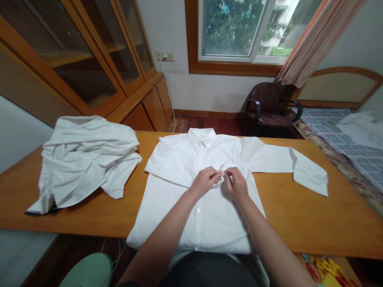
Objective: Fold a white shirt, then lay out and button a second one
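A white button-up shirt (185,163) lies face up on the wooden table (299,215), collar away from me, one sleeve stretched out to the right. Both hands meet at the middle of its front placket. My left hand (205,180) pinches a raised fold of the fabric there, fingers closed. My right hand (236,182) pinches the same fold from the other side, thumb and forefinger pressed together. A white button (198,210) shows lower on the placket.
A heap of crumpled white shirts (86,159) lies on the table's left part. A wooden cabinet (89,63) with glass doors stands at the left, a dark armchair (271,104) under the window, a bed (356,147) at the right. A pale green round thing (89,271) sits below the table edge.
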### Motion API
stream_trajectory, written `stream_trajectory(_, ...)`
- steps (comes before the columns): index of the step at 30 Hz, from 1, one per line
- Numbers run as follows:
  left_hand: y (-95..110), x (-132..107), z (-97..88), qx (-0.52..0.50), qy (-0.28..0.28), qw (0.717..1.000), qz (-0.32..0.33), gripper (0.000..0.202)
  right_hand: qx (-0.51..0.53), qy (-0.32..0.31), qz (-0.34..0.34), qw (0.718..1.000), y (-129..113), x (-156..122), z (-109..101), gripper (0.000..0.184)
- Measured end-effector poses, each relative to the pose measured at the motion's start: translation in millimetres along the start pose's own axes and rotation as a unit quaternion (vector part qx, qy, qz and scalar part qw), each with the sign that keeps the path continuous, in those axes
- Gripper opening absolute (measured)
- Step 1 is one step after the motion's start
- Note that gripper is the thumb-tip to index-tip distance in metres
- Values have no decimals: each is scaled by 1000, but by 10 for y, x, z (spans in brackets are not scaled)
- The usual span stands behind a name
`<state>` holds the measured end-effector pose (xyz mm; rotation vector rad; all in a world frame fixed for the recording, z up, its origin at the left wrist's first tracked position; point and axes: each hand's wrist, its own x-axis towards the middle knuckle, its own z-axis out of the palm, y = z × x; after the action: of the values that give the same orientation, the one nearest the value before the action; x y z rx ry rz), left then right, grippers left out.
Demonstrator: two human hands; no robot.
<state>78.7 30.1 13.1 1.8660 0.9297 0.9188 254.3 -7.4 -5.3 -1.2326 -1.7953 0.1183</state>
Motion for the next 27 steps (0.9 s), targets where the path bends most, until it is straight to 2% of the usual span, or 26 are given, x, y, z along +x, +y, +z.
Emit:
stream_trajectory(8,80,-84,-28,88,-33,995,22,30,24,24,15,999,-16,17,6,10)
stream_trajectory(13,65,-92,-30,170,-48,982,61,29,63,31,55,996,2,29,10,4)
stream_trajectory(19,26,-75,69,239,-1,969,55,10,118,18,106,987,-20,54,-1,4)
stream_trajectory(23,-16,-72,111,230,25,970,70,15,167,14,123,978,-15,54,-23,5)
stream_trajectory(27,-59,-80,103,196,48,977,72,19,198,-16,90,976,22,48,-36,11)
